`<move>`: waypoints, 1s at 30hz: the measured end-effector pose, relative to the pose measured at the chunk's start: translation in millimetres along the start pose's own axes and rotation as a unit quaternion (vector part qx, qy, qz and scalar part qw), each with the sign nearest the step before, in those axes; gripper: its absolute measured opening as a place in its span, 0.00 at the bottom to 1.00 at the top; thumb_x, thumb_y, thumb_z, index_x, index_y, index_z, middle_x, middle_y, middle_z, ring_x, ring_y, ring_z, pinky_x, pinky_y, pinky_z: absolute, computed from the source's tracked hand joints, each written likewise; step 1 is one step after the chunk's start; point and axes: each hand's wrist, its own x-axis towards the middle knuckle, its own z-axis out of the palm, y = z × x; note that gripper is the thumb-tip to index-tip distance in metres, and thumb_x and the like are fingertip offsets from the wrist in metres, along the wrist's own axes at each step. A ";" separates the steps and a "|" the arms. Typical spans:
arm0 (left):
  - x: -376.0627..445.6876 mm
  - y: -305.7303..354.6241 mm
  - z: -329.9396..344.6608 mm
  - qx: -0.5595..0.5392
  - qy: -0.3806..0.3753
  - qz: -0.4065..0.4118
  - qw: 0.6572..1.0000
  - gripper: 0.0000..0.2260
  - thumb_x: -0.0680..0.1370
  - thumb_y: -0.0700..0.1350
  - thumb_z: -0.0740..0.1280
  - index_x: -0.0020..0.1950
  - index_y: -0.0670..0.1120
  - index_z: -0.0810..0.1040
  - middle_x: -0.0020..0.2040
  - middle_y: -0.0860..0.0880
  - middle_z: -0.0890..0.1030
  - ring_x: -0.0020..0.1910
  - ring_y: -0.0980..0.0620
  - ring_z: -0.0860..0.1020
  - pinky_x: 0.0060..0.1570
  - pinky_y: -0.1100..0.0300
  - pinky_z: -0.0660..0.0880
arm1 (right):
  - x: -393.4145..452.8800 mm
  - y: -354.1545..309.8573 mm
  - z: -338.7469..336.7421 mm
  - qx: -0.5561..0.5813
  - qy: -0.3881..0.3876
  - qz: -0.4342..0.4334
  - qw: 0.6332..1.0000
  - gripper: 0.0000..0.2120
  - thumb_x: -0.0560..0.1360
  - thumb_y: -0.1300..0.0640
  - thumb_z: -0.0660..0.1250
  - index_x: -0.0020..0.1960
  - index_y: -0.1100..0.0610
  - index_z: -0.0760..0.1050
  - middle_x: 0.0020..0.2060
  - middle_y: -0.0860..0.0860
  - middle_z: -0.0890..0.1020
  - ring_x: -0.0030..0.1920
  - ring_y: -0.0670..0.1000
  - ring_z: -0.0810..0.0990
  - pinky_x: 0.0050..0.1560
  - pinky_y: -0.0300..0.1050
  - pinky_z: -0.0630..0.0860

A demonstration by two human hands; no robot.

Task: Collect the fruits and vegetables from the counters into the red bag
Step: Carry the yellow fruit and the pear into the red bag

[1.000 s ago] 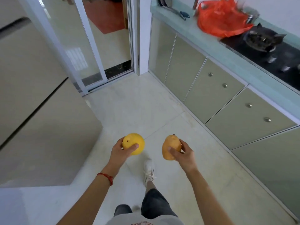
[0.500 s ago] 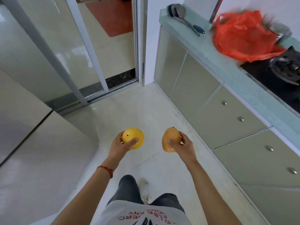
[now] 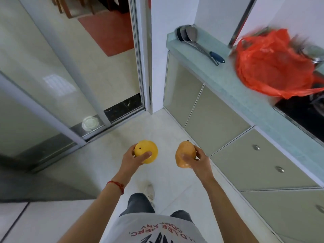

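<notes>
At the bottom centre of the frame, the person's grey shirt and dark trousers are visible above the pale tiled floor [image 3: 98, 162].

Just above, at lower centre, both forearms extend forward, each carrying one item. The left hand [image 3: 131, 160] grasps a round yellow fruit [image 3: 146, 151]: the thumb lies across its near face and the fingers wrap its left side. The right hand [image 3: 198, 161] grasps an elongated orange-yellow mango [image 3: 185, 156], stem end up, thumb on the near face, fingers curled behind. One item per hand appears intended to move two pieces in a single trip. Both are held at waist level, well apart from each other, which keeps them from colliding.

At right, the cabinet fronts [image 3: 219, 118] run diagonally under the pale green counter [image 3: 210, 74]. A ladle and spatula [image 3: 194, 41] lie on its far end, at upper centre.

At upper right, the red bag [image 3: 273, 65] sits on the counter just beside a black stove [image 3: 305, 113]. It is blurred; whether its mouth is open cannot be determined. Neither fruit is in it yet.

At upper left, a glass sliding door [image 3: 57, 81] stands.
</notes>
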 end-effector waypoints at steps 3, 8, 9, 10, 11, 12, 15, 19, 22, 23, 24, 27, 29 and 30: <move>42.7 29.0 1.0 0.019 -0.009 0.009 1.000 0.25 0.67 0.42 0.76 0.61 0.44 0.72 0.56 0.45 0.74 0.51 0.46 0.75 0.38 0.60 0.77 | 35.0 -23.5 7.5 -0.002 0.017 0.001 1.000 0.28 0.69 0.55 0.73 0.67 0.51 0.69 0.59 0.50 0.75 0.55 0.52 0.75 0.50 0.45 0.73; 93.3 59.4 10.6 0.041 -0.011 0.004 0.999 0.25 0.69 0.39 0.73 0.64 0.41 0.71 0.56 0.46 0.73 0.52 0.46 0.74 0.36 0.60 0.76 | 76.1 -44.2 14.8 0.010 0.031 0.014 0.999 0.28 0.69 0.55 0.73 0.67 0.52 0.69 0.59 0.51 0.75 0.56 0.53 0.75 0.54 0.49 0.75; 101.9 63.7 13.5 0.043 -0.016 0.000 0.999 0.25 0.69 0.39 0.73 0.64 0.42 0.71 0.56 0.46 0.73 0.53 0.46 0.74 0.37 0.60 0.76 | 83.8 -47.6 14.9 0.013 0.035 0.018 0.999 0.28 0.69 0.55 0.73 0.67 0.52 0.69 0.59 0.51 0.75 0.56 0.53 0.75 0.55 0.50 0.76; 110.1 67.8 17.2 0.044 -0.021 -0.003 0.999 0.25 0.69 0.40 0.73 0.64 0.42 0.71 0.56 0.45 0.73 0.53 0.46 0.74 0.38 0.59 0.77 | 91.8 -50.4 14.5 0.016 0.038 0.021 0.999 0.28 0.68 0.55 0.73 0.67 0.51 0.69 0.59 0.51 0.75 0.56 0.53 0.76 0.55 0.51 0.76; 117.7 72.0 21.3 0.047 -0.026 -0.004 0.999 0.25 0.69 0.40 0.73 0.64 0.42 0.71 0.56 0.45 0.73 0.53 0.46 0.74 0.39 0.57 0.77 | 99.1 -53.3 13.5 0.020 0.041 0.023 0.999 0.28 0.68 0.55 0.73 0.66 0.51 0.70 0.59 0.51 0.75 0.56 0.53 0.76 0.55 0.51 0.76; 125.3 76.0 25.6 0.051 -0.029 -0.004 0.998 0.25 0.69 0.40 0.73 0.64 0.41 0.71 0.56 0.45 0.73 0.53 0.45 0.74 0.41 0.55 0.77 | 106.4 -55.5 12.1 0.023 0.044 0.025 0.998 0.28 0.68 0.55 0.74 0.66 0.51 0.70 0.59 0.51 0.75 0.56 0.53 0.76 0.55 0.51 0.76; 146.7 89.2 42.8 0.068 -0.039 0.006 0.997 0.25 0.69 0.40 0.74 0.64 0.41 0.71 0.56 0.45 0.74 0.52 0.45 0.74 0.45 0.51 0.77 | 127.2 -60.4 4.3 0.033 0.054 0.026 0.998 0.29 0.68 0.55 0.74 0.67 0.52 0.69 0.58 0.50 0.75 0.55 0.52 0.75 0.56 0.52 0.76; 171.7 106.1 78.1 0.097 -0.075 0.010 0.992 0.29 0.65 0.44 0.77 0.64 0.42 0.71 0.56 0.45 0.74 0.54 0.45 0.74 0.51 0.48 0.77 | 152.3 -63.2 -18.8 0.053 0.080 0.037 0.995 0.30 0.67 0.54 0.75 0.66 0.50 0.69 0.58 0.50 0.75 0.56 0.52 0.75 0.57 0.55 0.76; 185.7 123.1 114.9 0.126 -0.117 0.010 0.985 0.35 0.59 0.53 0.77 0.62 0.44 0.72 0.56 0.46 0.75 0.54 0.45 0.75 0.53 0.47 0.77 | 165.0 -63.4 -44.8 0.086 0.117 0.046 0.988 0.30 0.67 0.54 0.75 0.66 0.50 0.69 0.58 0.50 0.74 0.57 0.53 0.75 0.58 0.56 0.76; 189.9 129.8 127.9 0.134 -0.131 0.011 0.982 0.38 0.54 0.57 0.75 0.61 0.45 0.73 0.55 0.46 0.75 0.54 0.45 0.75 0.53 0.46 0.77 | 167.9 -63.2 -54.1 0.094 0.131 0.049 0.986 0.30 0.66 0.54 0.75 0.66 0.50 0.69 0.58 0.50 0.74 0.57 0.53 0.75 0.58 0.57 0.76; 194.7 135.9 141.2 0.142 -0.145 0.014 0.979 0.40 0.51 0.60 0.73 0.60 0.46 0.73 0.55 0.46 0.76 0.54 0.45 0.76 0.54 0.45 0.76 | 170.1 -62.6 -63.7 0.100 0.146 0.053 0.983 0.30 0.66 0.54 0.75 0.66 0.50 0.69 0.57 0.50 0.74 0.57 0.53 0.75 0.57 0.57 0.76; 206.2 150.5 180.7 0.168 -0.192 0.027 0.967 0.39 0.51 0.61 0.72 0.59 0.48 0.74 0.56 0.45 0.77 0.55 0.44 0.77 0.56 0.43 0.75 | 173.8 -58.3 -92.0 0.111 0.190 0.067 0.973 0.30 0.66 0.53 0.76 0.66 0.51 0.69 0.56 0.50 0.75 0.57 0.53 0.75 0.57 0.58 0.76; 208.7 160.1 205.3 0.176 -0.218 0.037 0.959 0.38 0.51 0.61 0.72 0.58 0.48 0.74 0.55 0.45 0.78 0.54 0.45 0.78 0.56 0.44 0.76 | 175.6 -55.3 -108.7 0.123 0.215 0.075 0.966 0.31 0.66 0.53 0.76 0.66 0.53 0.70 0.57 0.51 0.75 0.57 0.53 0.75 0.57 0.57 0.76; 208.9 165.4 217.1 0.178 -0.229 0.040 0.956 0.37 0.51 0.60 0.72 0.57 0.48 0.74 0.54 0.46 0.78 0.53 0.45 0.78 0.55 0.45 0.76 | 176.7 -54.4 -116.5 0.128 0.227 0.078 0.962 0.30 0.66 0.54 0.76 0.66 0.54 0.70 0.58 0.52 0.76 0.57 0.54 0.75 0.57 0.57 0.76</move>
